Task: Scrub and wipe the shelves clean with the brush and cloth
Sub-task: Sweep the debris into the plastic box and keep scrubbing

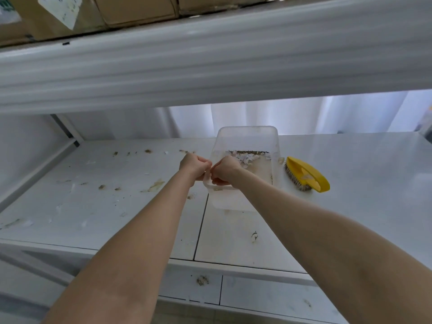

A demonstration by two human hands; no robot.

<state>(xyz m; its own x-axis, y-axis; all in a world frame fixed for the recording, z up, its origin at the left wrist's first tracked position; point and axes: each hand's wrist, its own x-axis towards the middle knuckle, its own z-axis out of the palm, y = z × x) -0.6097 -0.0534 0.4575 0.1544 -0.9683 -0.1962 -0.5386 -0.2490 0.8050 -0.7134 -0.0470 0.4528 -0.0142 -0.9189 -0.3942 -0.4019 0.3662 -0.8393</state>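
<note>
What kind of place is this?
Probably a storeroom: cardboard boxes sit on the upper shelf, and a yellow scrub brush lies on the dirty lower shelf.

Up top sits a row of brown cardboard boxes [138, 10], one wearing a white paper label [62, 8], a pale curtain [280, 115] hangs at the back, and there's a clear plastic tub [247, 137] with brownish crumbs and white scraps [243, 157] gathered inside.
</note>
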